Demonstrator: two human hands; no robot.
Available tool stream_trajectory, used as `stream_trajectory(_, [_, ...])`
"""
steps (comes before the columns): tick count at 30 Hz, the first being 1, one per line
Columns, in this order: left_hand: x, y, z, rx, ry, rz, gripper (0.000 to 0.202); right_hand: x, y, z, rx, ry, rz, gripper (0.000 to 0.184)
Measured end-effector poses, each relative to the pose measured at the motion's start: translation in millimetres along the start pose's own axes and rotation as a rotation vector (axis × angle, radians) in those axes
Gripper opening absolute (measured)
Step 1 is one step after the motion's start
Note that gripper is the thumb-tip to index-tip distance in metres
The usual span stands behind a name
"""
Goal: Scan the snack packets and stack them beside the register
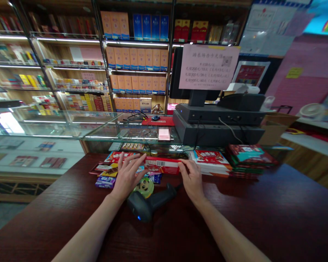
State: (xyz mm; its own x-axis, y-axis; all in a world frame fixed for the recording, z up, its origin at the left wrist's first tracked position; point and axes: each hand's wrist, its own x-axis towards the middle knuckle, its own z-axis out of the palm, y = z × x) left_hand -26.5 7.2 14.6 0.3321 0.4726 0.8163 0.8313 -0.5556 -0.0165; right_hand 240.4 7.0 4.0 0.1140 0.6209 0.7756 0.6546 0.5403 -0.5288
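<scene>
Between my two hands is a flat red snack box [166,168], its narrow side with a white barcode label facing me. My left hand [128,174] grips its left end with thumb and fingers. At the right end, my right hand [190,176] pinches it between thumb and fingertips. Below the box a black barcode scanner [144,207] lies on the dark wooden table, a blue light on its head. A round green panda-faced item [145,187] sits just behind the scanner. Purple packets [105,182] and other colourful snacks lie beside and behind my left hand.
Right of my right hand are stacked red-and-white boxes [209,160] and a pile of dark green and brown packs [248,154]. Behind stand a glass display counter [104,135] and a black cash register [218,123] with a paper sign. Stocked shelves line the back wall.
</scene>
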Motion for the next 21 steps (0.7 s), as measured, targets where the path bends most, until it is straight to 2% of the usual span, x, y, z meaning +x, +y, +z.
stream_trajectory(5, [1.6, -2.3, -1.4, 0.071, -0.107, 0.072, 0.085, 2.8, -1.1, -2.1, 0.057, -0.007, 0.103, 0.040])
stream_trajectory(9, [3.6, 1.1, -1.7, 0.124, -0.126, 0.079, 0.093, 4.1, -3.9, -2.8, 0.097, -0.013, 0.163, 0.040])
stream_trajectory(21, [2.6, 3.1, -1.2, 0.168, -0.085, 0.043, 0.089, 3.0, -5.5, -1.3, 0.142, -0.093, 0.245, 0.040])
